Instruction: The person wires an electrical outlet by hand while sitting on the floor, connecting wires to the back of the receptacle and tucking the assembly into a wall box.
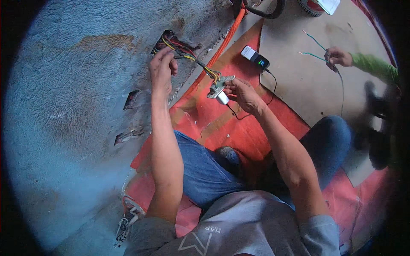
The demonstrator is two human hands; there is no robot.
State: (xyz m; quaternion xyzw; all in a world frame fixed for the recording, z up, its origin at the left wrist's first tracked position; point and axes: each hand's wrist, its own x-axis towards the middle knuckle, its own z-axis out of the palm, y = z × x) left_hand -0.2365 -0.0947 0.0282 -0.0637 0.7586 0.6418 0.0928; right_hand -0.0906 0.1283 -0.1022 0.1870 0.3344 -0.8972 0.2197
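Observation:
My left hand (161, 70) has its fingers curled at the coloured wires (183, 53) coming from a square wall hole (168, 35), its fingertips on them. The wires run down to a metal-framed socket fitting (217, 86), held by my right hand (242, 94). A white plug adapter (223, 98) sits in the fitting, with a black cable hanging from it. That cable appears to lead to a small handheld device (255, 58) with a lit screen, lying on the floor covering.
Two more holes (130, 99) open in the rough wall. An orange conduit (228, 38) runs along it. At right, another person's hand (337, 56) holds green wires (311, 53) over a grey board (299, 85). A bucket (311, 7) stands at top; loose fittings (126, 226) lie lower left.

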